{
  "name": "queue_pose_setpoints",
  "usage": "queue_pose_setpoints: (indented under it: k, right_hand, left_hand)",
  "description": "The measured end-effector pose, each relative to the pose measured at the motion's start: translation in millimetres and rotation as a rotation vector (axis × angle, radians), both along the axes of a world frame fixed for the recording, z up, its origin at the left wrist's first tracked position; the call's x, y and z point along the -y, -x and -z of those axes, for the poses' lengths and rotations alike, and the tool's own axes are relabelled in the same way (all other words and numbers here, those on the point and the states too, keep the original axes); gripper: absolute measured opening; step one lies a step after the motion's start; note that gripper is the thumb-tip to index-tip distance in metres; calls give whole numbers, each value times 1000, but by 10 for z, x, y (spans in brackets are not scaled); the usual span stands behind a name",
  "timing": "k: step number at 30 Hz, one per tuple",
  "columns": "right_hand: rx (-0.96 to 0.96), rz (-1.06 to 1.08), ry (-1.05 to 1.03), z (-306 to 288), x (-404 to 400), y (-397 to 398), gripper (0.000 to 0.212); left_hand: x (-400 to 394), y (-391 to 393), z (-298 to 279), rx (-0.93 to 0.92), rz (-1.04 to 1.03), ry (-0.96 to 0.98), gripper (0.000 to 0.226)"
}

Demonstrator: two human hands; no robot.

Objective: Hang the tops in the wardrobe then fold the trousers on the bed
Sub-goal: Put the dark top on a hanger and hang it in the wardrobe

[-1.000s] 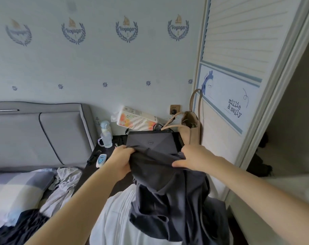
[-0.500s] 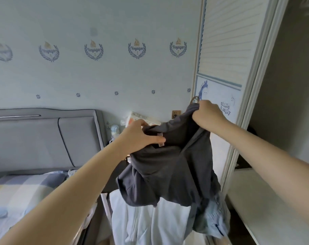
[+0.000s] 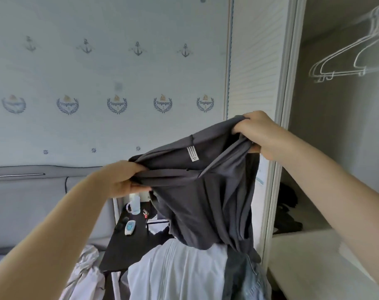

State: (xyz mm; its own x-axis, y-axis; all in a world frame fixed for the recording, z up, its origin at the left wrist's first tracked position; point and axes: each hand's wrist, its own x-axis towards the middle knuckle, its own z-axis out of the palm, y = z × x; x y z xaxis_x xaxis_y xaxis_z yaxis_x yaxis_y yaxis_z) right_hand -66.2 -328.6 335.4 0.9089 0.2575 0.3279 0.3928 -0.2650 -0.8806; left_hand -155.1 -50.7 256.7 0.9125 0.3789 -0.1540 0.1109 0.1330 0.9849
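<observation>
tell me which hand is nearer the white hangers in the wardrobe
Right. The right hand grips the dark top just below-left of the hangers; the left hand grips it lower and further left.

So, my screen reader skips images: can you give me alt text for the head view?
Two bare hands, left hand and right hand, hold up a dark grey top by its upper edge. Empty white hangers hang in the open wardrobe to the right.

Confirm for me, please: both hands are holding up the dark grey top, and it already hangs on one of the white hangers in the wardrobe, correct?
Not quite. The head view shows the left hand and right hand gripping the dark grey top and holding it up, but it is not on a hanger. The white hangers hang bare in the wardrobe, apart from the top.
</observation>
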Motion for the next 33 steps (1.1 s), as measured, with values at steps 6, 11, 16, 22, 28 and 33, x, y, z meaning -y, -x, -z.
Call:
queue_pose_setpoints:
  k: [6,11,16,22,28,33]
  right_hand:
    - [111,-17,313,-70,173,187,20]
    - [342,110,50,-392,209,372,31]
    - [168,-46,-280,-624,120,464,22]
    - [140,173,-25,-117,208,63,28]
    - [74,294,369,448,492,-339,37]
    - [-110,165,431,590,763,-571,51]
  left_hand:
    - [28,294,-421,200,30,296,16]
    - [98,534,-867,351,200,259,8]
    - [137,613,-1198,518,348,188,14]
    - [-54,214,-800,219,116,224,7]
    - [-9,-396,-351,161,48,399,20]
    - [416,-918,-416,99,142,290,25]
